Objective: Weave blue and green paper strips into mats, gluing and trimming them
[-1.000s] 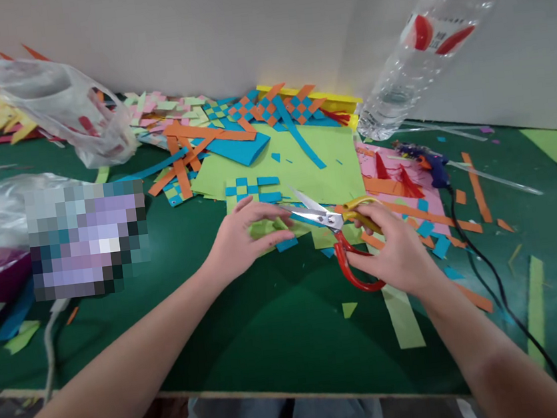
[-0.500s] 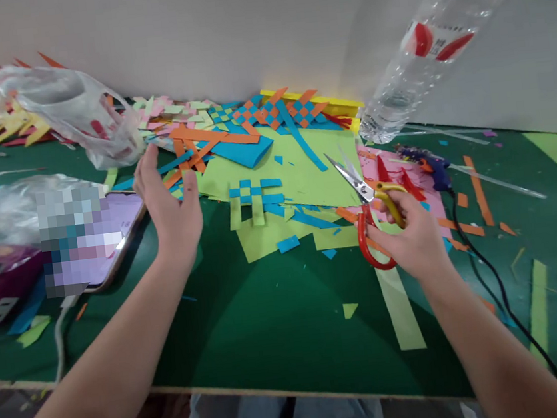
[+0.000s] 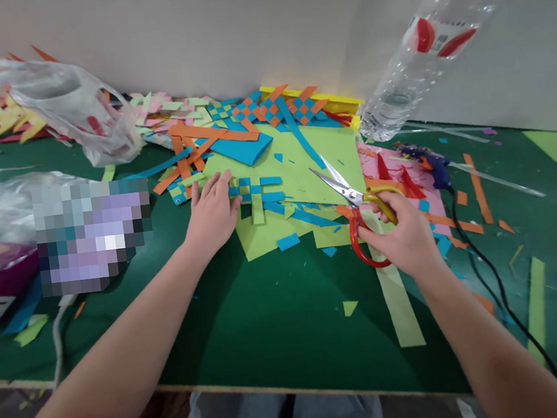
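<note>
My left hand (image 3: 213, 215) rests over the left end of a woven blue and green paper piece (image 3: 256, 190), its fingers apart and pointing forward. Part of that piece is hidden under the fingers. My right hand (image 3: 402, 232) holds scissors (image 3: 354, 197) by their red and yellow handles, with the blades parted and pointing up and left above a large light green sheet (image 3: 314, 165). A folded blue paper (image 3: 246, 148) and crossed orange strips (image 3: 214, 133) lie behind my left hand. A pale green strip (image 3: 400, 309) runs toward the front edge below the scissors.
A plastic bottle (image 3: 414, 73) leans at the back right. A glue gun (image 3: 429, 163) with a black cable lies on the right. On the left are a plastic bag (image 3: 80, 104) and a phone (image 3: 95, 236), blurred, with a white cable. Paper scraps are scattered around.
My left hand has moved right and down onto the woven piece. The right hand has shifted slightly left with the scissors, whose blades are now wider apart.
</note>
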Demonstrator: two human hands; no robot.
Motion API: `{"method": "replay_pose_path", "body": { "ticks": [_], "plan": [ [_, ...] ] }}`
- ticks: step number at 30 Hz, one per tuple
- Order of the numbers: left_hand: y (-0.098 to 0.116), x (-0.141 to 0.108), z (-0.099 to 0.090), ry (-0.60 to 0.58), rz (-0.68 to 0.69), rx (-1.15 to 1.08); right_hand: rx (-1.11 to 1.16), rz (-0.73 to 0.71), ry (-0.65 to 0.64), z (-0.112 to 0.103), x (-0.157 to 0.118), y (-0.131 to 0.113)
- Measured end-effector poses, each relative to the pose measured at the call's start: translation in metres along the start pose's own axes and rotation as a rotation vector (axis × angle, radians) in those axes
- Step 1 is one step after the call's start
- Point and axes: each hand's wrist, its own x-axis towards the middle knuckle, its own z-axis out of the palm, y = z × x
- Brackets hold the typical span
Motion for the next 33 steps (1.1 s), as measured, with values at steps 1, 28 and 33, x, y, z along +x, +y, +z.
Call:
{"method": "replay_pose_path", "body": {
  "ticks": [1, 28, 33],
  "plan": [
    [0.0, 0.0, -0.001, 0.007, -0.002, -0.012, -0.007, -0.004, 0.001, 0.0, 0.0, 0.0],
    [0.055, -0.016, -0.024, 0.03, -0.838, -1.343, -0.348, -0.645, 0.123, 0.0, -0.013, -0.014],
    [0.068, -0.025, -0.027, -0.011, -0.828, -1.428, -0.429, -0.755, 0.196, -0.003, -0.015, -0.016]
  ]
}}
